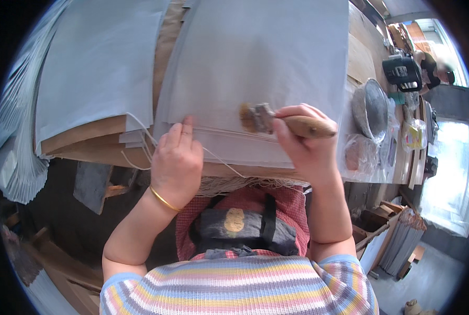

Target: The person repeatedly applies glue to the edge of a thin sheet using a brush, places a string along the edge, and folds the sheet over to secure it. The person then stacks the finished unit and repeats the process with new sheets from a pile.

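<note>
My right hand grips a flat brush by its wooden handle. The brush's tan bristles point left and touch or hover just over a large pale paper sheet; I cannot tell which. Near the same sheet's front edge lies my left hand, index and middle fingers stretched out onto the paper. A thin white cord appears on both sides of that hand and seems to run under it. Layered sheet edges show between the hands.
Another pale sheet stack lies left, with fanned sheets hanging over the table's side. At right stand a grey basin, a plastic bag and a black jug. Another person is at far right.
</note>
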A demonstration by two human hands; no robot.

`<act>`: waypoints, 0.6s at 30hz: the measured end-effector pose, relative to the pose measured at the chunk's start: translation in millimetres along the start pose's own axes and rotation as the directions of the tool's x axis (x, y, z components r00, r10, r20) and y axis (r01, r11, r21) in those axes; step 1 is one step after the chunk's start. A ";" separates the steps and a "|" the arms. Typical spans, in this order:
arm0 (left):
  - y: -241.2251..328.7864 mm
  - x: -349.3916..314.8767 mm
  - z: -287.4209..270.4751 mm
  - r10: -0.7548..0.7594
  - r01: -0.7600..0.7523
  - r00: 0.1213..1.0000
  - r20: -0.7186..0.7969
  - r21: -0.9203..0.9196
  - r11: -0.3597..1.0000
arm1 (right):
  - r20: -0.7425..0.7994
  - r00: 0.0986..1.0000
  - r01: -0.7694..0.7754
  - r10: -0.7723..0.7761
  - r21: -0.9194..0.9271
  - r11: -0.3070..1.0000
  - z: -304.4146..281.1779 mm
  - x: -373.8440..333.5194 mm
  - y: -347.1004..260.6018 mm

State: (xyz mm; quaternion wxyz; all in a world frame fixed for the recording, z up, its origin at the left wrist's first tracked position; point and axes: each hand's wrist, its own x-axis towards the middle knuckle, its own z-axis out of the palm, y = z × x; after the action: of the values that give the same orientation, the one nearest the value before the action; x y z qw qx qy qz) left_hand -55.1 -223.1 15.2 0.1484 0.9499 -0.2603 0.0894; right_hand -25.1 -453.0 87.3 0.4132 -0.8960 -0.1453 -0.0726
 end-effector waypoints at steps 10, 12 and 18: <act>3.9 4.4 2.1 0.025 -0.030 0.998 0.065 0.074 0.997 | -0.204 0.911 -0.385 0.357 -0.117 0.916 -68.7 -44.9 52.6; 4.6 5.2 3.1 0.030 -0.035 0.997 0.066 0.089 0.995 | -0.241 0.923 -0.346 0.300 -0.183 0.920 -64.7 -43.9 61.1; 7.7 5.6 -4.4 -0.014 -0.001 0.991 0.136 0.109 0.994 | -0.290 0.863 -0.364 0.414 0.210 0.907 -97.7 -47.7 57.4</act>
State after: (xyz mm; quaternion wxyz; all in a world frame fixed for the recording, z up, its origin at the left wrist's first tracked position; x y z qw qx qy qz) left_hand -54.8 -230.7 22.5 0.0785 0.9613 -0.2614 0.0378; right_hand -52.9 -572.4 97.3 0.5030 -0.8488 0.1047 -0.1246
